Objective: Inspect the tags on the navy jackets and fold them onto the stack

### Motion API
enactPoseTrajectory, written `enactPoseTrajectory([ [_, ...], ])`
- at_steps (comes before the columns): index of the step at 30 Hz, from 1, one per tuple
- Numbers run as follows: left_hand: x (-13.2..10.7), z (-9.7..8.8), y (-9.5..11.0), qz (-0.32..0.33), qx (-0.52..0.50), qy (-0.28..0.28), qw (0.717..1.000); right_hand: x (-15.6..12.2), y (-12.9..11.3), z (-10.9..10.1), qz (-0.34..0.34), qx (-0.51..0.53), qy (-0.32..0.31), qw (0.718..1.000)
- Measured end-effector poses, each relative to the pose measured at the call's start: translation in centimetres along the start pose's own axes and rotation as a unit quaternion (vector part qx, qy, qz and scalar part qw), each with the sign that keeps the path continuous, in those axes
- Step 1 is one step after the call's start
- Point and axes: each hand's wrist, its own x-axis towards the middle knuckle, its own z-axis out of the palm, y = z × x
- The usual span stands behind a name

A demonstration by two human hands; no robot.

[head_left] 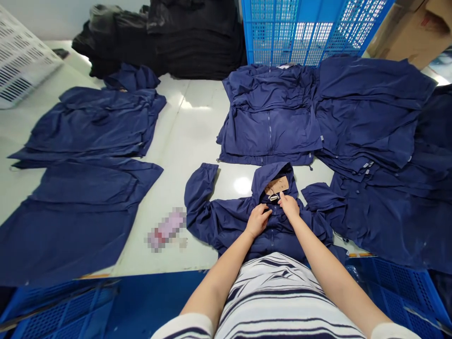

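Observation:
A navy hooded jacket (233,216) with a front zip lies spread on the table before me, its hood (261,181) pointing away and one sleeve bent out on the left. Inside the hood rests a brown cardboard hang tag (277,185), with a small white label (273,198) just below it at the neck. My left hand (259,220) has its fingers curled on the collar beside the top of the zip. On the other side of the neck opening, my right hand (289,206) pinches the collar edge close to the label; its fingertips are partly hidden.
Folded navy jackets lie in stacks at left (102,122), centre back (268,117) and right (370,113). Black garments (197,42) are piled behind, beside a blue crate (282,42). A cardboard box (409,37) and a white crate (24,61) flank the table. A blurred pinkish item (169,228) lies left.

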Motion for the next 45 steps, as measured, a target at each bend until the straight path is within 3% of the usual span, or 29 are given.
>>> enactPoseTrajectory([
  [6,0.1,-0.3,0.1,-0.005,-0.028,0.009,1.0,1.8,0.2,1.0,0.0,-0.016,-0.019,1.0],
  [9,0.4,-0.6,0.5,-0.049,-0.05,0.048,0.996,0.8,1.0,1.1,-0.017,-0.001,-0.009,1.0],
  [13,0.8,-0.7,1.0,-0.097,-0.057,0.081,0.99,-1.1,2.1,1.1,-0.067,0.094,-0.006,0.993],
  [19,1.1,-0.2,1.0,-0.088,-0.023,0.055,0.994,-1.5,2.3,0.9,-0.084,0.176,-0.021,0.981],
  [45,1.2,-0.1,1.2,-0.088,0.029,0.021,0.995,-1.6,2.0,0.0,-0.091,0.148,-0.034,0.984],
])
